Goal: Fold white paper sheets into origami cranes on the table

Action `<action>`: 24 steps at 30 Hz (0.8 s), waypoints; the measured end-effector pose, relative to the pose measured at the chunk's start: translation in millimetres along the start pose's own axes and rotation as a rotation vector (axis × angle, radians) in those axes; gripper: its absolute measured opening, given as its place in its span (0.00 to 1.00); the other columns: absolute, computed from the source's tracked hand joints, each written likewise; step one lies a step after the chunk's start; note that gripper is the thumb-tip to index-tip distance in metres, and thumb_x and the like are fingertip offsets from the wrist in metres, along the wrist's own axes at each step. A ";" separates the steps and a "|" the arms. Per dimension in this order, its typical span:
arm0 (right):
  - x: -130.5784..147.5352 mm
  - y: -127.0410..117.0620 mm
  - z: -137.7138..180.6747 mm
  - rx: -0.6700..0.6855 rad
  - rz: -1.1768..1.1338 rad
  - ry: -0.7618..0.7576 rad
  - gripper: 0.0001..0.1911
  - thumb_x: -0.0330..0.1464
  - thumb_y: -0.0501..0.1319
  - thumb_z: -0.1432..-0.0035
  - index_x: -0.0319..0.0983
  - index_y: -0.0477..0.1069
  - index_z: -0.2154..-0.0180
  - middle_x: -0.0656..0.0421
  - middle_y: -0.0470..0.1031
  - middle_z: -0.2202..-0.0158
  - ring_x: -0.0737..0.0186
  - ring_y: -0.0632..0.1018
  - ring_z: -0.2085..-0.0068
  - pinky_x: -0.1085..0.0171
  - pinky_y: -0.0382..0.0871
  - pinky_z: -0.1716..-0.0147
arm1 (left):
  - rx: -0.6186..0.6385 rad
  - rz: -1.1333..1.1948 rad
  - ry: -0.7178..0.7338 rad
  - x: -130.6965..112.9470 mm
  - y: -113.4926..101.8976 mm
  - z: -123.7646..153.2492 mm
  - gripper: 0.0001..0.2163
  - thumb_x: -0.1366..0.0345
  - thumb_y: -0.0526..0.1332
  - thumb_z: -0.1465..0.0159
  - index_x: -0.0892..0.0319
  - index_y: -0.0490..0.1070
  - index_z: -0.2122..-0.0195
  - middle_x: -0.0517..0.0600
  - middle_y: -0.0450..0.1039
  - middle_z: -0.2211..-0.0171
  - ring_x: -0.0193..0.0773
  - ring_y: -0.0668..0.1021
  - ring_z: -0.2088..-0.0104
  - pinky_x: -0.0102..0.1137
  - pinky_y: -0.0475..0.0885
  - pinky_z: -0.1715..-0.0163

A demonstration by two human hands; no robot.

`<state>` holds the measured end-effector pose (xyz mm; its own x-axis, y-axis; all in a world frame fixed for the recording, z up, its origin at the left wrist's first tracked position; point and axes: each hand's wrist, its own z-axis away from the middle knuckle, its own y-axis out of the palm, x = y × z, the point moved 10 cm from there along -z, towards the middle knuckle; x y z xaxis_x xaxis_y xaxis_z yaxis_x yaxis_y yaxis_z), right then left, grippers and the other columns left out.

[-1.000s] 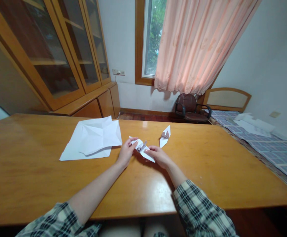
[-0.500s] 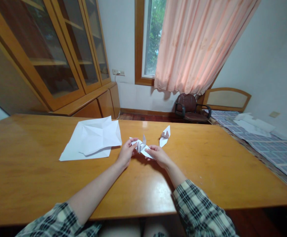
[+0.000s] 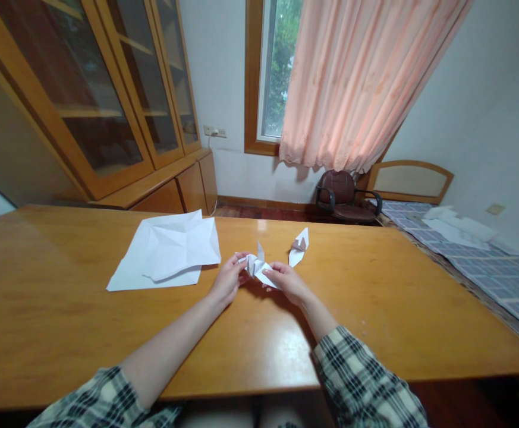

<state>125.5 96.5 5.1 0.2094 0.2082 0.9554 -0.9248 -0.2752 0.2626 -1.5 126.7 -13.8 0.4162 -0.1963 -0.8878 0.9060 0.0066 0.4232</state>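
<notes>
Between my two hands, just over the table, is a folded white paper figure [image 3: 255, 266] that looks like an origami crane, with one narrow point standing up. My left hand [image 3: 230, 278] pinches its left end between thumb and fingers. On the other side, my right hand [image 3: 286, 280] grips the right flap, thumb on top and fingers underneath. The ends of the figure are partly hidden by my fingers. A second folded paper piece [image 3: 299, 248], white with a darker middle, lies just beyond my right hand.
Creased white paper sheets [image 3: 183, 244] lie stacked on the wooden table [image 3: 63, 333] to the left. Past the far edge stand a brown armchair [image 3: 342, 193] and a glass-door cabinet [image 3: 147, 89]. A bed [image 3: 459, 249] is at the right.
My left fingers have shifted slightly over the left end of the paper crane, covering more of its tip. My right hand keeps its grip, and the other papers stay put.
</notes>
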 end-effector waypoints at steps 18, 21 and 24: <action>-4.0 -15.6 -4.9 -0.117 -0.095 -0.015 0.19 0.41 0.70 0.58 0.36 0.72 0.67 0.57 0.78 0.72 0.63 0.78 0.71 0.68 0.71 0.74 | 0.347 -0.161 0.175 -13.1 41.3 17.7 0.29 0.66 0.65 0.45 0.55 0.59 0.43 0.56 0.66 0.44 0.42 0.73 0.49 0.33 0.69 0.52; -3.5 -7.4 -2.0 -0.080 -0.051 -0.008 0.20 0.41 0.70 0.59 0.36 0.72 0.66 0.57 0.78 0.72 0.63 0.78 0.72 0.67 0.71 0.74 | 0.314 -0.184 0.197 -12.5 37.9 13.4 0.26 0.59 0.64 0.43 0.59 0.61 0.45 0.58 0.69 0.47 0.44 0.73 0.49 0.34 0.68 0.51; -3.8 -0.1 -0.1 -0.049 0.004 -0.006 0.21 0.42 0.70 0.59 0.36 0.72 0.65 0.56 0.78 0.72 0.63 0.78 0.73 0.68 0.68 0.75 | 0.250 -0.176 0.191 -12.2 30.3 8.4 0.27 0.55 0.65 0.45 0.60 0.63 0.47 0.58 0.72 0.50 0.45 0.76 0.53 0.35 0.69 0.54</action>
<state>124.9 95.8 1.4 0.2074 0.2011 0.9574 -0.9401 -0.2299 0.2519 20.2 121.1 11.3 0.2836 0.0141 -0.9588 0.9280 -0.2561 0.2707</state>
